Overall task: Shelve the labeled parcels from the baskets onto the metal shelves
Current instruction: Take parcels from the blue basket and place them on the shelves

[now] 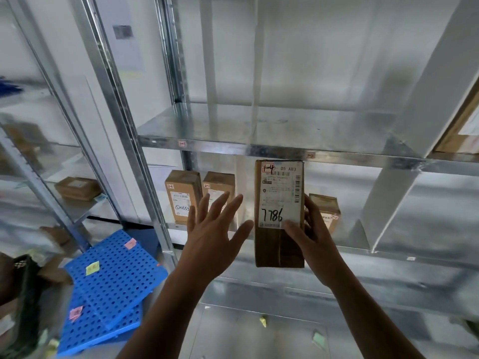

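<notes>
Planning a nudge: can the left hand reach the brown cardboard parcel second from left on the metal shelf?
Likely yes: the left hand is open and empty just in front of that brown cardboard parcel, with nothing visible between.

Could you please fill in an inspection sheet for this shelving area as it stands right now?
Surface: metal shelves; three parcels stand on the middle level.
Job's things: tall parcel marked 7786, upright, held in front of the shelves.
Clutter: blue perforated panels and paper notes on the floor.
Hands: right hand grips the tall parcel's lower part; left hand open, fingers spread, beside it, not touching.
Cables: nothing seen.
Surroundings: second rack at left, with a flat parcel on it.
</notes>
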`<move>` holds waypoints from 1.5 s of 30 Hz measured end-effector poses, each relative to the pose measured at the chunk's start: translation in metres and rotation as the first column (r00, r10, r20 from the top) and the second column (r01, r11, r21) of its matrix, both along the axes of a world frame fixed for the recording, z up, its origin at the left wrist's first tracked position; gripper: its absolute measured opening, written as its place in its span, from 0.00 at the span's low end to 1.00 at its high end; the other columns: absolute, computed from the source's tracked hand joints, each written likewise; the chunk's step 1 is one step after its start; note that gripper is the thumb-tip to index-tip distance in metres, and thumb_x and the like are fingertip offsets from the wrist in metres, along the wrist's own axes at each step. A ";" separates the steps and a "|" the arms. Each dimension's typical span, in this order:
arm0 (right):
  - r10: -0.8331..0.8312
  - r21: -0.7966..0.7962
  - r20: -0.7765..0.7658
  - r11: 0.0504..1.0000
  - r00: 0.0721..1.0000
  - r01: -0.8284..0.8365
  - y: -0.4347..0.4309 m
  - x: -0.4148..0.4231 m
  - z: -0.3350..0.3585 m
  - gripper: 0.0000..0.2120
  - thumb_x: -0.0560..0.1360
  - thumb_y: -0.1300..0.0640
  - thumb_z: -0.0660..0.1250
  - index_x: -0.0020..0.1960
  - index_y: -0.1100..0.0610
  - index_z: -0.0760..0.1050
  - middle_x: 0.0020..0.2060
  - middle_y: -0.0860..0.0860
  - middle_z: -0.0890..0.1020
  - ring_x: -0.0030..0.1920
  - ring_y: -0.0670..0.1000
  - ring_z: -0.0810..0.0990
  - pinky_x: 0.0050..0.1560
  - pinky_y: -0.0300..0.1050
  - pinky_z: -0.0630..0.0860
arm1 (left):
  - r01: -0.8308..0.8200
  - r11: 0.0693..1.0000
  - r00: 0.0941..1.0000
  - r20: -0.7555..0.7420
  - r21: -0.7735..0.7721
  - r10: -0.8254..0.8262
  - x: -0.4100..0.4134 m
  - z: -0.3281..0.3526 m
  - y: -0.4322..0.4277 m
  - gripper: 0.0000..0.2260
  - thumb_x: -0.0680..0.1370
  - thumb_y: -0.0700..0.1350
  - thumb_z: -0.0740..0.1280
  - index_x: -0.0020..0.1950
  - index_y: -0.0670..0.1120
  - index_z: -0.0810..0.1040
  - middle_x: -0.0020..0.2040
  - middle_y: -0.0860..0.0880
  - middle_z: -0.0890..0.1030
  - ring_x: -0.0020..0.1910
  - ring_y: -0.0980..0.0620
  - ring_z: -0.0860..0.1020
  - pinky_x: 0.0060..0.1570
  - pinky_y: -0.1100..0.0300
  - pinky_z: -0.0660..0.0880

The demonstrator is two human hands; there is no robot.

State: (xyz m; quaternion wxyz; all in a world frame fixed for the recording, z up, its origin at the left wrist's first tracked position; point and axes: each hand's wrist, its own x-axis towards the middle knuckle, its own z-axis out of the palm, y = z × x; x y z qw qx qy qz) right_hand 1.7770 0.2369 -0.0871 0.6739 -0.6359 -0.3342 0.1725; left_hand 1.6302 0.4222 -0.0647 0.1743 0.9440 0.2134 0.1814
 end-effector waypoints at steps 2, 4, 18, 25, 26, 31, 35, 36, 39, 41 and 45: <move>-0.006 -0.003 0.004 1.000 1.000 0.006 0.001 -0.002 -0.001 0.35 0.76 0.49 0.72 0.78 0.40 0.61 0.67 0.45 0.78 0.68 0.54 0.80 0.58 0.60 0.84 | 0.010 1.000 1.000 0.003 -0.010 -0.010 -0.001 0.000 0.003 0.35 0.74 0.76 0.40 0.80 0.68 0.49 0.83 0.60 0.47 0.80 0.52 0.33 0.79 0.44 0.34; -0.027 -0.013 0.012 1.000 1.000 0.027 -0.006 -0.002 -0.005 0.35 0.76 0.48 0.72 0.79 0.41 0.61 0.67 0.47 0.78 0.67 0.56 0.80 0.57 0.60 0.84 | 0.028 0.999 1.000 0.001 -0.017 -0.028 0.002 0.000 0.001 0.34 0.75 0.76 0.41 0.81 0.67 0.50 0.83 0.60 0.48 0.81 0.51 0.35 0.78 0.45 0.34; -0.352 -0.003 -0.084 0.936 0.932 0.353 -0.210 0.028 -0.016 0.34 0.77 0.49 0.71 0.78 0.39 0.61 0.69 0.49 0.77 0.68 0.56 0.80 0.57 0.62 0.83 | 0.403 0.915 0.915 0.034 -0.011 -0.403 0.106 0.001 -0.165 0.40 0.73 0.78 0.36 0.81 0.64 0.53 0.84 0.57 0.50 0.82 0.49 0.38 0.80 0.44 0.38; -0.592 -0.022 -0.063 0.805 0.803 0.592 -0.375 0.034 -0.014 0.36 0.76 0.42 0.73 0.78 0.34 0.60 0.69 0.48 0.77 0.69 0.55 0.79 0.61 0.60 0.82 | 0.613 0.790 0.790 0.019 -0.017 -0.612 0.176 -0.007 -0.321 0.34 0.77 0.74 0.43 0.81 0.64 0.53 0.83 0.57 0.50 0.83 0.49 0.42 0.80 0.44 0.40; -0.621 -0.020 -0.065 0.784 0.781 0.621 -0.395 0.032 -0.017 0.36 0.76 0.43 0.73 0.79 0.34 0.60 0.70 0.48 0.78 0.69 0.55 0.79 0.61 0.60 0.82 | 0.647 0.762 0.762 0.006 -0.022 -0.647 0.182 -0.012 -0.342 0.33 0.78 0.73 0.43 0.81 0.64 0.54 0.83 0.58 0.51 0.83 0.49 0.43 0.80 0.45 0.40; -0.765 -0.022 -0.091 0.641 0.637 0.767 -0.481 0.025 -0.032 0.37 0.75 0.40 0.73 0.80 0.37 0.60 0.71 0.49 0.77 0.69 0.54 0.79 0.61 0.60 0.82 | 0.772 0.634 0.633 -0.035 -0.045 -0.773 0.219 -0.029 -0.430 0.36 0.75 0.74 0.40 0.81 0.64 0.55 0.83 0.59 0.52 0.83 0.51 0.44 0.80 0.46 0.40; -0.830 0.030 -0.194 0.528 0.523 0.849 -0.528 0.036 -0.047 0.32 0.79 0.49 0.72 0.79 0.42 0.64 0.67 0.50 0.80 0.66 0.53 0.81 0.59 0.50 0.83 | 0.848 0.525 0.525 -0.017 -0.072 -0.851 0.259 -0.036 -0.485 0.36 0.75 0.74 0.43 0.81 0.63 0.57 0.83 0.58 0.55 0.83 0.50 0.46 0.80 0.45 0.42; -0.838 0.044 -0.218 0.503 0.500 0.863 -0.539 0.042 -0.049 0.31 0.79 0.52 0.71 0.79 0.44 0.65 0.67 0.51 0.81 0.66 0.53 0.82 0.58 0.49 0.83 | 0.859 0.505 0.507 -0.001 -0.080 -0.862 0.271 -0.038 -0.498 0.36 0.76 0.74 0.44 0.81 0.62 0.58 0.83 0.58 0.56 0.83 0.49 0.47 0.81 0.45 0.43; -0.870 0.043 -0.227 0.441 0.438 0.897 -0.578 0.072 -0.050 0.31 0.78 0.52 0.72 0.78 0.44 0.66 0.67 0.51 0.81 0.66 0.53 0.82 0.60 0.51 0.82 | 0.884 0.462 0.465 0.032 -0.070 -0.885 0.316 -0.042 -0.544 0.35 0.76 0.74 0.44 0.81 0.62 0.58 0.83 0.57 0.56 0.83 0.48 0.47 0.81 0.43 0.44; -0.888 0.034 -0.215 0.408 0.405 0.912 -0.605 0.099 -0.043 0.31 0.78 0.52 0.71 0.78 0.44 0.66 0.66 0.49 0.81 0.65 0.51 0.82 0.58 0.48 0.82 | 0.896 0.441 0.443 0.048 -0.051 -0.895 0.350 -0.043 -0.576 0.32 0.78 0.72 0.46 0.81 0.62 0.57 0.83 0.57 0.57 0.83 0.47 0.48 0.81 0.42 0.45; -0.921 0.007 -0.160 0.358 0.354 0.934 -0.660 0.156 -0.020 0.30 0.78 0.54 0.69 0.78 0.44 0.66 0.64 0.47 0.82 0.63 0.48 0.83 0.54 0.42 0.82 | 0.901 0.426 0.435 0.159 -0.085 -0.886 0.419 -0.037 -0.636 0.29 0.81 0.67 0.51 0.79 0.56 0.64 0.81 0.52 0.64 0.82 0.45 0.57 0.79 0.39 0.56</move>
